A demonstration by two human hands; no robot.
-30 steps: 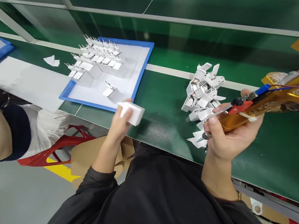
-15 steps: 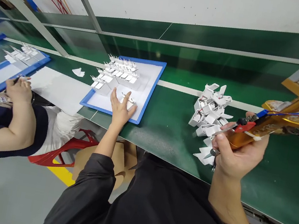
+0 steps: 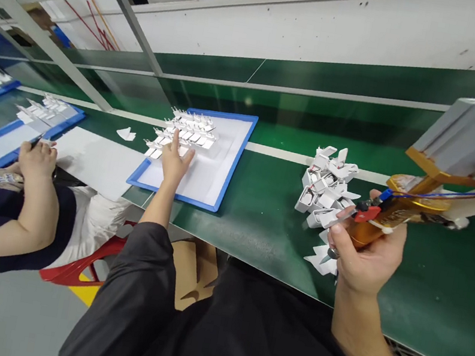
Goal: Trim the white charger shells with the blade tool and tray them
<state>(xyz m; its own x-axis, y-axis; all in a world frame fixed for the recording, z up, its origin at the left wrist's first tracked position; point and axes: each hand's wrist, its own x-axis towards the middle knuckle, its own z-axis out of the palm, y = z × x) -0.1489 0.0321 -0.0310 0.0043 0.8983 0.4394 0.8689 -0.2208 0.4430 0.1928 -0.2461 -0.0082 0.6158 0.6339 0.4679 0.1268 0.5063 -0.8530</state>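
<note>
Workbench [image 3: 266, 222], right fingers [image 3: 343, 244] curled around tool [image 3: 418, 203]

Right of the blue tray [image 3: 235, 167], a hand could pass over green bench [image 3: 266, 207]. Farther right, heaped white casings [image 3: 327, 184] obstruct.

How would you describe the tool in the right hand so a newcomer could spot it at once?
Follow the green bench to the heap of white casings. Just right of it in the picture, the right hand grips a gold-bodied tool with a red part near its lower end. Its gold colour sets it apart from the white casings.
</note>
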